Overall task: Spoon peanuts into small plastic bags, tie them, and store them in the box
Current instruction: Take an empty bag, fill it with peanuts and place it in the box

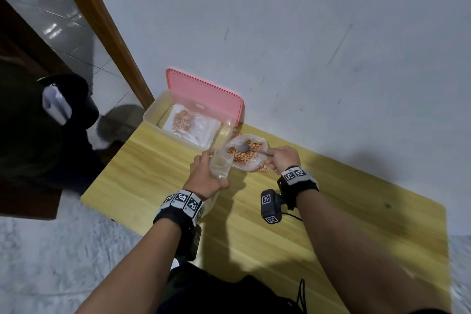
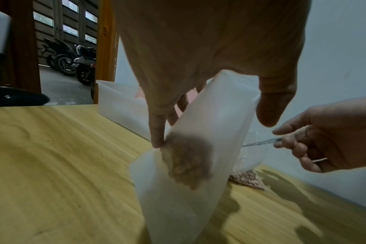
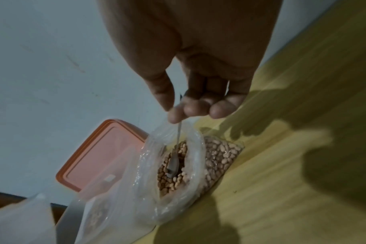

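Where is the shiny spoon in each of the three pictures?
Head: the spoon is at centre, its bowl over the peanuts in the big open bag, handle in the right hand.
Left wrist: only its handle shows, at right, behind the small bag.
Right wrist: centre, hanging down into the peanuts.
Shared landmark: the pink lid.

Far edge: the wall point(image 1: 331, 46) closes your reach behind the box point(image 1: 153, 116) and its pink lid point(image 1: 204, 94).
Centre: the peanut sack point(image 1: 257, 162) sits just beside the box.
Near side: bare table point(image 1: 344, 224) gives you room.
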The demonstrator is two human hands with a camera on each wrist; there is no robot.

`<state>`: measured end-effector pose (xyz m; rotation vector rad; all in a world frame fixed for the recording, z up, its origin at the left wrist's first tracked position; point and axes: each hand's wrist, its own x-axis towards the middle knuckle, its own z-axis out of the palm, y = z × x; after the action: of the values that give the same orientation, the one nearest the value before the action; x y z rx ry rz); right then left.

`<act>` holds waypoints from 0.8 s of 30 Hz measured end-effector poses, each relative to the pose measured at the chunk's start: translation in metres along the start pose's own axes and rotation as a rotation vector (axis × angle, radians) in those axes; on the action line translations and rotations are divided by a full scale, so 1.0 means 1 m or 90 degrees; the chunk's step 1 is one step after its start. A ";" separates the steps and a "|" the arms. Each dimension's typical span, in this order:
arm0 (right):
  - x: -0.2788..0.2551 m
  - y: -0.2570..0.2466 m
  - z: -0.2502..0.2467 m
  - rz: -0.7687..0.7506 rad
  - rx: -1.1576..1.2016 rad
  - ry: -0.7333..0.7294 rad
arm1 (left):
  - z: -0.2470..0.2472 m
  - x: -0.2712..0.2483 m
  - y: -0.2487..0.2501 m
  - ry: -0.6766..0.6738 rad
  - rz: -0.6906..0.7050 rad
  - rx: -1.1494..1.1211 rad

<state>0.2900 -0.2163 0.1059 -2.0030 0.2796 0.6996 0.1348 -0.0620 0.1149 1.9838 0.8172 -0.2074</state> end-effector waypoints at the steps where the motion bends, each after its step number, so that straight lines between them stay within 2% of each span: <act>1: -0.005 -0.002 0.000 0.013 0.010 0.037 | 0.000 0.000 0.000 0.002 0.001 -0.004; 4: -0.016 -0.006 -0.006 -0.009 -0.041 0.132 | -0.003 0.002 0.002 0.003 0.005 -0.014; 8: -0.038 -0.017 -0.003 -0.157 -0.181 0.159 | -0.006 0.005 0.006 0.004 0.015 -0.019; 10: -0.051 -0.021 0.004 -0.209 -0.185 0.059 | -0.008 0.007 0.007 0.003 0.025 -0.017; 13: -0.071 -0.024 0.014 -0.250 -0.153 -0.187 | -0.008 0.008 0.010 0.001 0.035 -0.001; 15: -0.079 -0.023 0.020 -0.260 -0.114 -0.274 | -0.009 0.009 0.010 0.018 0.037 -0.005; 18: -0.084 -0.020 0.029 -0.259 -0.054 -0.293 | -0.010 0.009 0.009 0.036 0.058 -0.023; 21: -0.086 -0.017 0.035 -0.270 -0.043 -0.271 | -0.011 0.010 0.008 0.039 0.085 -0.032; 24: -0.088 -0.022 0.038 -0.284 -0.039 -0.224 | -0.021 0.012 0.007 0.007 0.100 -0.053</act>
<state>0.2153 -0.1805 0.1584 -1.8650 -0.3905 0.7569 0.1441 -0.0415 0.1255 1.9612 0.6625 -0.0705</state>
